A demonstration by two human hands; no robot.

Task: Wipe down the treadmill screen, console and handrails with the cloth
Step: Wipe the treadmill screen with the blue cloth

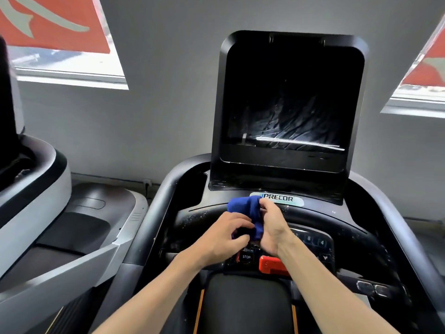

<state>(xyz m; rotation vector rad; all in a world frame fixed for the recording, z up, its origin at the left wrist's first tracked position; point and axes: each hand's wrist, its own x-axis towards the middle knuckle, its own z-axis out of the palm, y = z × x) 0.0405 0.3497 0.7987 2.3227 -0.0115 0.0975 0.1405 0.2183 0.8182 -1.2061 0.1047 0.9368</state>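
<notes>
Head view looks down, close over console (pixel 313 227).

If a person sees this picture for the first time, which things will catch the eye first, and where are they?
The eye goes first to the bright blue cloth in the centre, gripped by both the left hand and the right hand above the treadmill console. Behind it rises the large dark screen, marked with pale streaks low down. A red button glows just beneath the hands, beside the STOP key.
</notes>
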